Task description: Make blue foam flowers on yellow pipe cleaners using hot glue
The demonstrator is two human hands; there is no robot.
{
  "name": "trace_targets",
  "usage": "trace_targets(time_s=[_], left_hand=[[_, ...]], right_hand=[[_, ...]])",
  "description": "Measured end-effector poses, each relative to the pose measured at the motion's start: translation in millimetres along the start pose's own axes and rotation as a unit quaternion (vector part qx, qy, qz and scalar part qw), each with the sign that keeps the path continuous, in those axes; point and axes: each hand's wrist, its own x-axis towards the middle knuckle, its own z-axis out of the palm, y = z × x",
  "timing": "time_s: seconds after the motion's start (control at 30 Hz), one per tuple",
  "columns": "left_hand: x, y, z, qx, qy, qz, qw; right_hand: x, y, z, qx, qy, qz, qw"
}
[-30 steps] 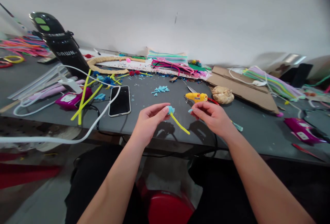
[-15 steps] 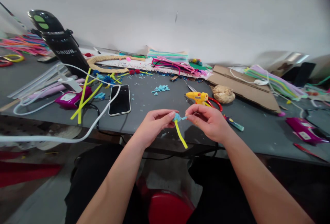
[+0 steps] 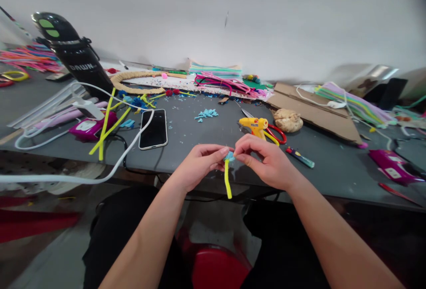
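Above the table's front edge, my left hand (image 3: 203, 163) pinches a small light-blue flower (image 3: 229, 156) made of short fuzzy pieces. Its yellow pipe-cleaner stem (image 3: 227, 180) hangs down below the fingers. My right hand (image 3: 264, 159) is closed at the flower's right side, thumb and forefinger pressing a small blue piece against it; the fingertips mostly hide that piece. Beyond the hands lies a little pile of cut blue pieces (image 3: 207, 114). A yellow hot glue gun (image 3: 253, 124) rests just past my right hand, beside red-and-yellow-handled scissors (image 3: 278, 134).
To the left are a phone (image 3: 153, 129), a white cable (image 3: 115, 170), crossed yellow pipe cleaners (image 3: 108, 129) and a tall black bottle (image 3: 78, 58). A tan lump (image 3: 288, 120), cardboard (image 3: 316, 114) and a utility knife (image 3: 300, 158) lie to the right. Pink pipe cleaners (image 3: 226, 84) lie at the back.
My right hand has moved left, bringing the small blue piece from a short gap away up to the flower. The yellow stem has swung from slanting right to nearly straight down.
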Motion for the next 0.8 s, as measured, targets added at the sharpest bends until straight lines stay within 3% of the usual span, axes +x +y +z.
trace_targets(time_s=[0.63, 0.8], left_hand=[[-2.5, 0.6, 0.4, -0.002, -0.024, -0.020, 1.000], [-1.5, 0.7, 0.1, -0.002, -0.008, -0.011, 1.000]], right_hand=[[-0.6, -2.0, 0.4, -0.018, -0.005, -0.030, 0.999], [-1.5, 1.8, -3.2, -0.016, 0.004, -0.026, 1.000]])
